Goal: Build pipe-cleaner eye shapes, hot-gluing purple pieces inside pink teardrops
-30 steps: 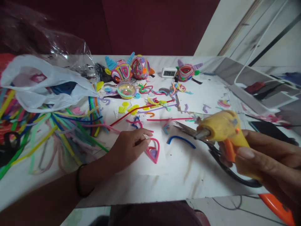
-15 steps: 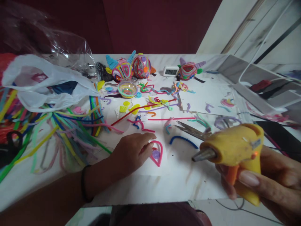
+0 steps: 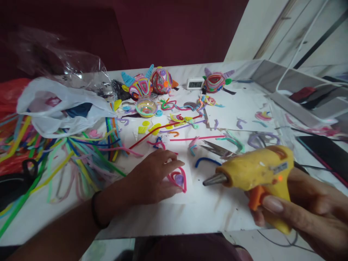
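Observation:
A pink pipe-cleaner loop [image 3: 184,178], shaped like a teardrop with a purple disc [image 3: 178,179] inside, lies on white paper [image 3: 174,200]. My left hand [image 3: 152,177] spans its left side, forefinger along the upper edge and thumb along the lower one, holding it against the paper. To the right, my right hand [image 3: 288,210] grips a yellow glue gun [image 3: 258,168]. My thumb is by its orange trigger [image 3: 257,197], and the metal nozzle points left, above the table and apart from the loop. Scissors [image 3: 217,149] lie partly hidden behind the gun.
A blue pipe-cleaner piece [image 3: 208,160] lies beyond the nozzle. Bundled pipe cleaners [image 3: 81,159] and a white plastic bag [image 3: 35,98] crowd the left. Decorated balls [image 3: 138,86], a clear bowl [image 3: 146,107] and a timer [image 3: 195,84] stand behind. A phone [image 3: 323,156] lies at right.
The glue gun has moved left, closer to the pink loop. My left forefinger and thumb have spread from a pinch at the loop's left side to its upper and lower edges.

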Action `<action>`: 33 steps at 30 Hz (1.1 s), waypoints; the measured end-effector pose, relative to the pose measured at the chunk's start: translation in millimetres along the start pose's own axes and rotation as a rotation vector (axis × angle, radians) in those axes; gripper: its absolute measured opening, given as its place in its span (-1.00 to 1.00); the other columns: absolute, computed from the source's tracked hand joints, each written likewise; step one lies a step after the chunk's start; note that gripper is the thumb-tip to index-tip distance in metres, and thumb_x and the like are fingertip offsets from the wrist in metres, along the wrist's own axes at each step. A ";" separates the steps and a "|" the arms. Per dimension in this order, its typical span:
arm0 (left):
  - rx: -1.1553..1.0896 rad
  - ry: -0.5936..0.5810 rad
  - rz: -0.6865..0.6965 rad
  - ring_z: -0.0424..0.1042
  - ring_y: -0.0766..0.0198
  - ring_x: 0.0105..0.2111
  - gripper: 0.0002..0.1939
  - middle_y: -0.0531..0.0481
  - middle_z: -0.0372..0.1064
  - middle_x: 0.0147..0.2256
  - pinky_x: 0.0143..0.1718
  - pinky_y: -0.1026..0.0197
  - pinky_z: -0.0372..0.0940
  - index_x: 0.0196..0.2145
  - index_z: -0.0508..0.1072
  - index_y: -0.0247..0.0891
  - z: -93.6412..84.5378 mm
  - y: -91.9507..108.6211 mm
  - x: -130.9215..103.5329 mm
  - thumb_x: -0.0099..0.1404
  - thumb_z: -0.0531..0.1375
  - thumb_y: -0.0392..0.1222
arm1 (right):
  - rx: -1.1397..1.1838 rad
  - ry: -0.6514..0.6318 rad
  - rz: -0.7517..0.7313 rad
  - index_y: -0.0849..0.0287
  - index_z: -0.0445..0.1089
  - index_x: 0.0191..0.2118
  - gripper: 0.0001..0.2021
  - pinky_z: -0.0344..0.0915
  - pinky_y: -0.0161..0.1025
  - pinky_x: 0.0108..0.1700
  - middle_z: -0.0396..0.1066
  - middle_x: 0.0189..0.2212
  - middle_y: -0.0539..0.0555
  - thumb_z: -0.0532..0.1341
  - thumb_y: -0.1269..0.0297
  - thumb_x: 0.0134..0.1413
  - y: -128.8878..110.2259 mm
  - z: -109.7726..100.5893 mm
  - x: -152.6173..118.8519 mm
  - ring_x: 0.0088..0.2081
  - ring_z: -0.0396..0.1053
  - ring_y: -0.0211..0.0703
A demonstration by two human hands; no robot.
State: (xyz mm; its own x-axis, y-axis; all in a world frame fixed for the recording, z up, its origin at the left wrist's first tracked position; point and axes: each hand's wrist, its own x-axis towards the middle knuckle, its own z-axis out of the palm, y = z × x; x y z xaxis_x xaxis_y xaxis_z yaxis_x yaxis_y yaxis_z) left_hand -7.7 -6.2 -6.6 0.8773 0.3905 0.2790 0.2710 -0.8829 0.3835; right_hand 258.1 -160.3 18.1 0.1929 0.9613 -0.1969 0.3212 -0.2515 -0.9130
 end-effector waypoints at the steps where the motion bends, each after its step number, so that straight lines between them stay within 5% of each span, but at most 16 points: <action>1: -0.008 -0.028 0.008 0.35 0.00 -0.05 -0.52 -0.28 0.34 -0.05 -0.01 -0.02 0.29 0.02 0.42 -0.38 -0.2 -0.6 0.4 0.18 0.29 -0.10 | 0.021 0.018 0.006 -0.06 0.45 -0.45 -0.75 0.31 -0.24 -0.57 0.42 -0.63 -0.03 0.30 -0.11 -0.12 0.6 0.7 -0.3 -0.59 0.32 -0.11; 9: -0.012 -0.129 0.082 0.32 0.03 -0.05 -0.67 -0.25 0.36 -0.10 -0.02 -0.01 0.28 0.01 0.42 -0.33 -2.0 0.0 4.3 0.35 0.11 -0.13 | 0.040 0.020 -0.064 -0.16 0.42 -0.38 -0.82 0.22 -0.31 -0.67 0.42 -0.64 -0.08 0.33 -0.03 -0.13 12.1 -1.7 -0.1 -0.61 0.31 -0.12; 26: -0.064 -0.116 0.020 0.34 0.11 -0.10 -0.75 -0.14 0.36 -0.13 -0.05 0.13 0.26 -0.12 0.45 -0.26 7.2 -7.6 2.7 0.26 0.27 -0.13 | -0.035 0.020 -0.073 -0.16 0.42 -0.41 -0.84 0.25 -0.34 -0.65 0.44 -0.62 -0.08 0.31 -0.04 -0.10 11.4 1.8 5.2 -0.60 0.33 -0.14; 33: -0.085 -0.093 -0.003 0.36 0.10 -0.09 -0.60 -0.16 0.36 -0.09 -0.06 0.13 0.28 -0.12 0.46 -0.27 4.4 -8.4 3.1 0.16 0.35 0.01 | -0.010 0.040 -0.064 -0.16 0.44 -0.38 -0.81 0.27 -0.27 -0.67 0.45 -0.62 -0.07 0.32 -0.05 -0.14 13.0 0.1 3.3 -0.61 0.34 -0.08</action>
State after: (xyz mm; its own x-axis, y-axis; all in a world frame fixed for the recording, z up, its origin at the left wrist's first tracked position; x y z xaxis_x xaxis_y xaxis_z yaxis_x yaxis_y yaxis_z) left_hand -5.5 1.3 -12.9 0.9107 0.3634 0.1963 0.2425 -0.8552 0.4581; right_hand 262.8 -160.4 5.6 0.2084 0.9702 -0.1238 0.3436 -0.1911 -0.9195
